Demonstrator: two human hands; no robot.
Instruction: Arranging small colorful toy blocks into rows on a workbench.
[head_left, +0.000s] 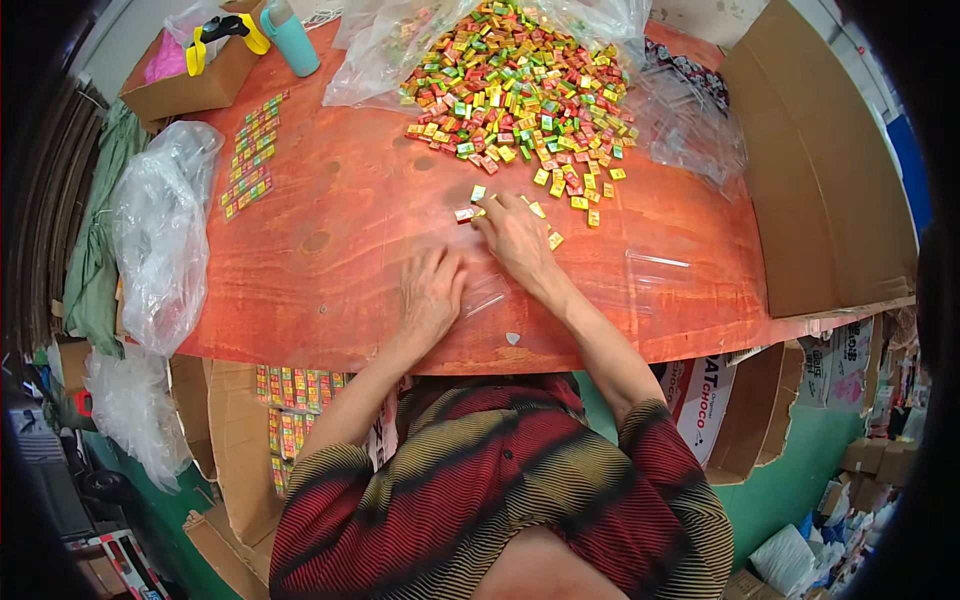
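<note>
My right hand (517, 238) reaches forward over the table with bent fingers, gripping at a few small boxes. A yellow box (478, 192) and a red and white box (464, 215) show at its fingertips, and another yellow box (556, 240) lies beside the hand. What sits under the palm is hidden. Nearer to me, my left hand (431, 292) rests low over the table, slightly blurred, fingers stretched out and holding nothing I can see. Beside it lies a clear plastic tray (487, 298). Beyond both hands spreads a large pile of small red, yellow and green boxes (520, 85).
Rows of boxes (252, 150) lie at the left on the red table (330, 260). Clear trays are stacked (690, 125) far right, with one tray (658, 268) nearer. A turquoise bottle (290, 38), plastic bag (165, 235) and tall cardboard box (820, 170) flank the work area.
</note>
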